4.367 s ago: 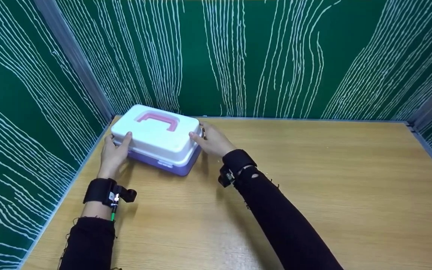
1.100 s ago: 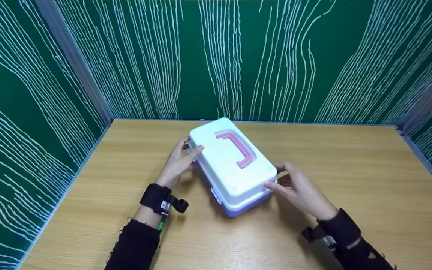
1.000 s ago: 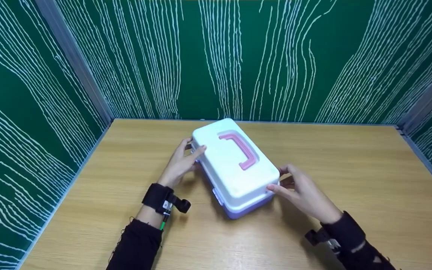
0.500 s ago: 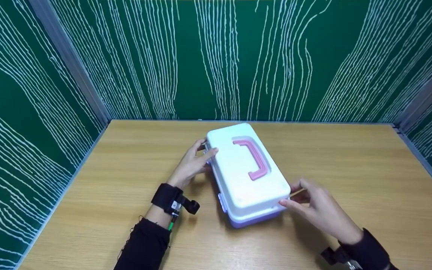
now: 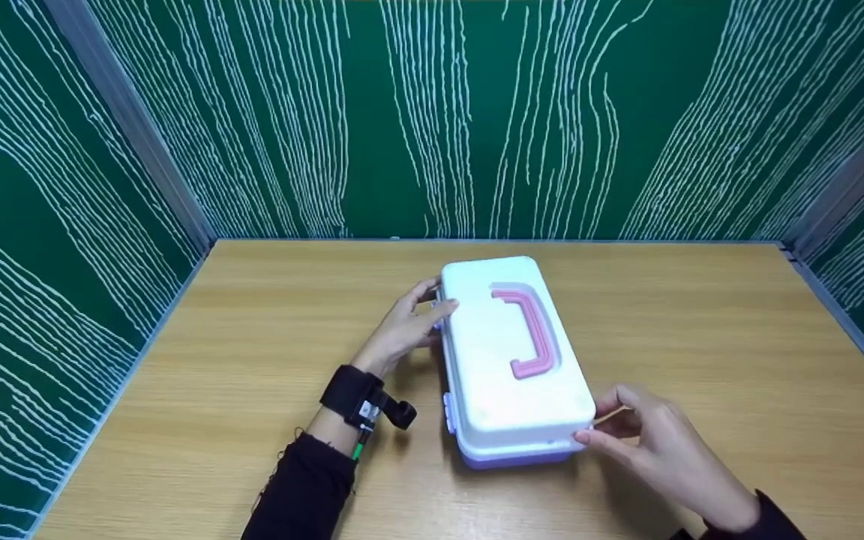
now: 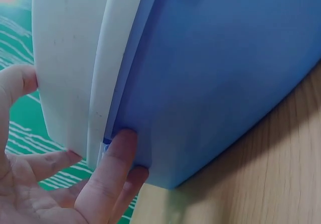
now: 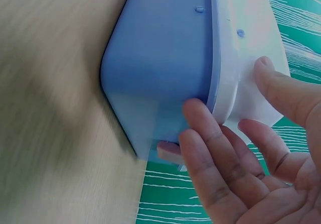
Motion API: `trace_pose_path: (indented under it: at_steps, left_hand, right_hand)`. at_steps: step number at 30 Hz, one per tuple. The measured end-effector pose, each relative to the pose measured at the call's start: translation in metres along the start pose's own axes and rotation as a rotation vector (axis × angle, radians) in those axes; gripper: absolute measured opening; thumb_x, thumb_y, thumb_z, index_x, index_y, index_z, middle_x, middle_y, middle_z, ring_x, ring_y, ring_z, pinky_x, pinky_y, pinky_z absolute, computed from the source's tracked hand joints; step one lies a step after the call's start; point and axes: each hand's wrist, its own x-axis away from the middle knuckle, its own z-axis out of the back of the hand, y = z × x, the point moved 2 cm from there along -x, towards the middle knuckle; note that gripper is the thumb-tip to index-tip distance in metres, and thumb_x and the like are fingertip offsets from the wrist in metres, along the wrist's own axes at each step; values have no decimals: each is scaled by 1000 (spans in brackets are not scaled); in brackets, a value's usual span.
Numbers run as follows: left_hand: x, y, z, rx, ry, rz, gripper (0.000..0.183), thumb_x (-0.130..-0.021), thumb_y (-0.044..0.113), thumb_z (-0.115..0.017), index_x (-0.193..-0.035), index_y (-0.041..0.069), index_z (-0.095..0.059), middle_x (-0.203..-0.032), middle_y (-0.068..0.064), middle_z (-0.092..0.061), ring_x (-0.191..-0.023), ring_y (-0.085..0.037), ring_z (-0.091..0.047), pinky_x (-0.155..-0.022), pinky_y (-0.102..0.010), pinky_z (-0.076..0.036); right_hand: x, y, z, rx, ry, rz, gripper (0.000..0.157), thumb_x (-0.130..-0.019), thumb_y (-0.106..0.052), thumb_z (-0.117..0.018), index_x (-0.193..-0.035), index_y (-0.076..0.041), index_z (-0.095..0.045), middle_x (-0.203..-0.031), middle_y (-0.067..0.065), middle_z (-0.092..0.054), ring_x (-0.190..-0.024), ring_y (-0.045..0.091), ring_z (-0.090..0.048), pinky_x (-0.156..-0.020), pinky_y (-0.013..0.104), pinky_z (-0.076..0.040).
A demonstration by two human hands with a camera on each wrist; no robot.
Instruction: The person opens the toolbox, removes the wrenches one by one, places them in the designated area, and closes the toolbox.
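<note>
A storage box (image 5: 481, 360) with a white lid, a purple base and a pink carry handle (image 5: 541, 337) stands on the table, its lid closed. My left hand (image 5: 402, 326) holds its far left side, thumb on the lid's edge. In the left wrist view, fingertips (image 6: 123, 138) press the bluish-looking base near the lid seam. At the near right corner my right hand (image 5: 661, 450) grips the box, thumb on the white lid; the right wrist view has fingers (image 7: 198, 111) against the base. A purple latch (image 5: 449, 412) shows on the left side.
The wooden table (image 5: 289, 315) stretches around the box on all sides. Green panels (image 5: 372, 112) with white wavy lines rise behind and at both sides, joined by grey corner posts (image 5: 132, 127).
From the back left corner, the box has moved right and nearer to me, turning clockwise so its long side now runs away from me. Both hands have stayed on it throughout.
</note>
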Motion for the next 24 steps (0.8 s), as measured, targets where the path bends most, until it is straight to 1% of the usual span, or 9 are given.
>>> trace_pose_path:
  at_steps: [3, 6, 11, 13, 19, 21, 24]
  left_hand:
    - [-1, 1, -4, 6, -6, 7, 70, -102, 42, -74, -163, 26, -45, -170, -10, -38, -139, -35, -60, -105, -45, -62]
    - [-1, 1, -6, 4, -12, 14, 69, -101, 42, -75, -162, 27, -46, -170, -9, -38, -139, -35, -60, -106, -46, -61]
    - [-1, 0, -8, -11, -17, 22, 70, -100, 44, -75, -162, 29, -47, -170, -9, -39, -139, -36, -60, -107, -47, -61]
    - [-1, 0, -8, -13, -16, 25, 71, -99, 45, -76, -162, 30, -47, -170, -8, -40, -139, -35, -60, -107, -47, -60]
    - [2, 0, -8, -34, -13, 27, 71, -99, 47, -75, -162, 31, -46, -169, -8, -41, -139, -35, -60, -106, -46, -61]
    - [2, -1, -8, -30, -21, 21, 69, -100, 45, -75, -162, 30, -47, -168, -9, -42, -138, -35, -61, -106, -47, -61]
    - [3, -2, -8, -21, -32, 11, 67, -101, 43, -74, -161, 30, -48, -167, -10, -43, -137, -35, -62, -106, -48, -61]
  right_hand:
    - [6, -1, 0, -10, -7, -8, 26, -91, -18, -87, -104, -6, -67, -100, 5, -73, -86, 3, -75, -77, 20, -65]
    - [10, -1, 0, -20, -25, -33, 26, -92, -19, -86, -104, -7, -67, -102, 5, -72, -88, 4, -75, -80, 24, -66]
    - [14, -3, 1, 7, -70, -110, 28, -93, -26, -86, -104, -10, -67, -103, 3, -72, -90, 6, -73, -85, 27, -65]
    - [15, -4, 0, 21, -81, -145, 29, -92, -28, -87, -105, -10, -67, -103, 2, -72, -91, 7, -73, -86, 28, -65]
    - [14, -7, -1, 63, -119, -302, 39, -89, -40, -88, -109, -13, -68, -104, -1, -73, -98, 12, -71, -91, 35, -65]
    - [15, -9, -2, 64, -125, -316, 41, -88, -43, -88, -109, -13, -69, -104, -2, -74, -99, 13, -72, -90, 35, -65]
    - [17, -11, -3, 60, -125, -314, 42, -87, -45, -89, -108, -13, -70, -103, -2, -75, -98, 13, -72, -89, 33, -65]
